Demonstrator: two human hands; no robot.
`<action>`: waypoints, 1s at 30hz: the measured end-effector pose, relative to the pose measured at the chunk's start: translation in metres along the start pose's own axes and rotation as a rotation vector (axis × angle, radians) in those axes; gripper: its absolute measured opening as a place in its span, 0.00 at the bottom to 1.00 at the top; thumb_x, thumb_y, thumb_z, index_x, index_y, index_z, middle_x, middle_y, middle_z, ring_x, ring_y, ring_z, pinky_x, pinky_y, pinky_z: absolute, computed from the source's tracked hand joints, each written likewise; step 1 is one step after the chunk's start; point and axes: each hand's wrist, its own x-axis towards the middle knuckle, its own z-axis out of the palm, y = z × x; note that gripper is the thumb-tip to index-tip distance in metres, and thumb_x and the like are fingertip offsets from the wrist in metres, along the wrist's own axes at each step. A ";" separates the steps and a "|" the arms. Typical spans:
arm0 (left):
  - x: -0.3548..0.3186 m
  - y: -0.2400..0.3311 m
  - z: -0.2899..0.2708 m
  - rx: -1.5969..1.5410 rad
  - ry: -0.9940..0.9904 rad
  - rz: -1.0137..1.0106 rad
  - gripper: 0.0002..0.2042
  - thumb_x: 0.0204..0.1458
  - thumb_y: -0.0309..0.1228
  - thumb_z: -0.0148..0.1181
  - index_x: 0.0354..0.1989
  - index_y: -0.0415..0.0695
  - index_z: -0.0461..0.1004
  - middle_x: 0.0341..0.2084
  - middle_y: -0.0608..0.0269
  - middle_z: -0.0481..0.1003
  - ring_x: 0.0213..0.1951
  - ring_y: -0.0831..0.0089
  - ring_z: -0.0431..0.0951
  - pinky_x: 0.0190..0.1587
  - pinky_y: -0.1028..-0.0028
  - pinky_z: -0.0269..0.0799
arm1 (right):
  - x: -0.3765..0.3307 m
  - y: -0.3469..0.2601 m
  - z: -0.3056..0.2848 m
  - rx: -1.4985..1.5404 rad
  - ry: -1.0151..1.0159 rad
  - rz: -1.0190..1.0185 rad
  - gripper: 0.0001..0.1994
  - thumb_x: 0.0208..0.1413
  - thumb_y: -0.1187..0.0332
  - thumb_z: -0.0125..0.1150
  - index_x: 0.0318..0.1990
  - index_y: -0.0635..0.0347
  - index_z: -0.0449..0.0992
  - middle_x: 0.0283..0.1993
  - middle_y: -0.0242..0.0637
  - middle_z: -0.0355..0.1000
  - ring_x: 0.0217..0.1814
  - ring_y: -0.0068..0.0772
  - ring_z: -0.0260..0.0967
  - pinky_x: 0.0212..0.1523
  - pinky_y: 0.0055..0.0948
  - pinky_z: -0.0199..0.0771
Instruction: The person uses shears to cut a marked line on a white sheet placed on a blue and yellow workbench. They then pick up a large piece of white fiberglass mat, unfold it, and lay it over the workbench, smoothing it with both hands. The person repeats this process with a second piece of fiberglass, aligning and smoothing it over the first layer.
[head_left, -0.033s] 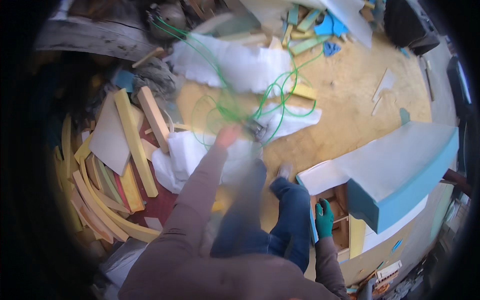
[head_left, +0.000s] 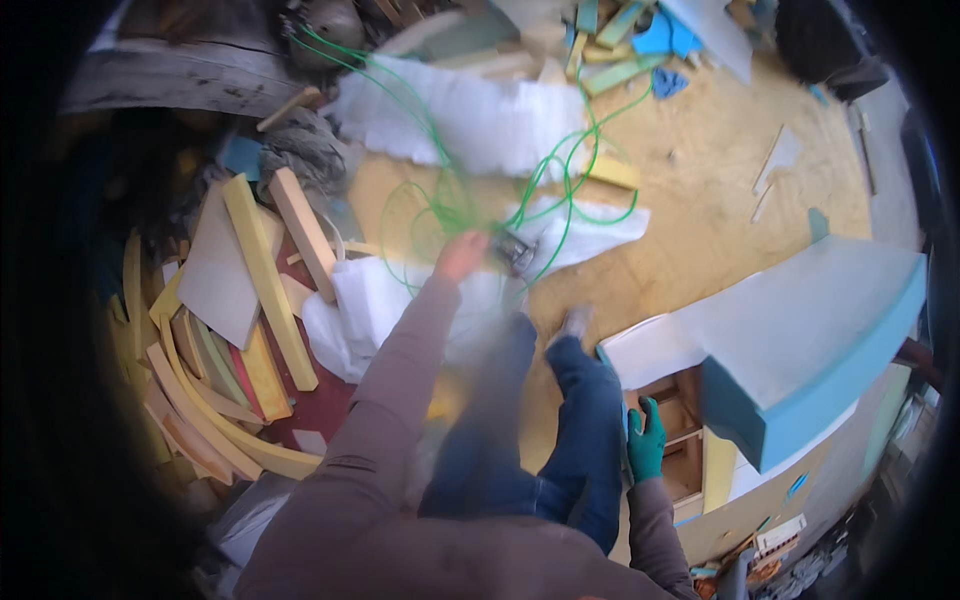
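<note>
The left hand (head_left: pixel 462 255) is stretched out low over the floor (head_left: pixel 720 170), and motion blur leaves it impossible to tell whether it is closed around anything; it sits against a small dark tool (head_left: pixel 513 250) caught in a loose tangle of green cord (head_left: pixel 560 165). The right hand (head_left: pixel 646 440), in a green glove, is closed on the edge of a wooden frame (head_left: pixel 680 450) under a large teal foam slab (head_left: pixel 800 350). Risks, as I judge them: the cord loops lie close to the person's feet and could snag or trip; the slab overhangs the frame and could slide off; loose foam strips (head_left: pixel 265 280) clutter the footing on the left. Compared with the earlier frame, taken at the same instant, nothing differs.
</note>
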 end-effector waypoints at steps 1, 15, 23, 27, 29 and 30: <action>0.046 -0.009 0.016 0.112 -0.025 0.071 0.22 0.67 0.48 0.53 0.50 0.39 0.80 0.42 0.43 0.83 0.45 0.45 0.83 0.49 0.55 0.77 | 0.008 -0.005 0.018 -0.059 0.005 -0.079 0.24 0.69 0.61 0.64 0.68 0.62 0.72 0.70 0.53 0.71 0.71 0.56 0.70 0.69 0.47 0.70; 0.395 -0.138 0.198 0.114 0.528 -0.441 0.23 0.62 0.43 0.61 0.51 0.31 0.79 0.47 0.36 0.81 0.51 0.44 0.81 0.57 0.53 0.74 | 0.130 -0.007 0.041 -0.336 -0.195 0.109 0.27 0.69 0.63 0.61 0.72 0.62 0.70 0.75 0.54 0.67 0.79 0.66 0.58 0.78 0.58 0.56; 0.367 0.019 -0.114 -0.276 0.839 -0.065 0.19 0.64 0.38 0.62 0.53 0.34 0.79 0.45 0.51 0.81 0.42 0.61 0.81 0.49 0.61 0.77 | 0.103 -0.002 0.062 -0.027 -0.108 0.070 0.25 0.66 0.63 0.66 0.67 0.63 0.73 0.73 0.57 0.67 0.76 0.66 0.61 0.74 0.58 0.61; 0.292 0.148 -0.248 -0.639 0.725 0.049 0.17 0.65 0.38 0.62 0.56 0.40 0.79 0.44 0.58 0.81 0.45 0.64 0.81 0.45 0.65 0.77 | 0.089 0.019 0.085 -0.038 -0.150 0.050 0.26 0.65 0.59 0.67 0.67 0.60 0.75 0.71 0.55 0.70 0.73 0.61 0.66 0.72 0.56 0.65; 0.235 0.219 -0.306 -0.597 0.704 0.033 0.16 0.68 0.39 0.60 0.59 0.45 0.75 0.47 0.59 0.81 0.46 0.65 0.82 0.43 0.66 0.76 | 0.093 0.024 0.092 -0.150 -0.186 -0.043 0.22 0.65 0.59 0.67 0.61 0.60 0.77 0.67 0.53 0.73 0.69 0.60 0.70 0.69 0.50 0.69; 0.205 0.252 -0.331 -0.656 0.716 0.081 0.15 0.69 0.39 0.59 0.59 0.45 0.74 0.48 0.59 0.80 0.47 0.63 0.82 0.44 0.64 0.76 | 0.098 0.023 0.091 -0.235 -0.232 -0.043 0.20 0.64 0.60 0.67 0.58 0.60 0.78 0.65 0.52 0.75 0.66 0.60 0.71 0.67 0.47 0.71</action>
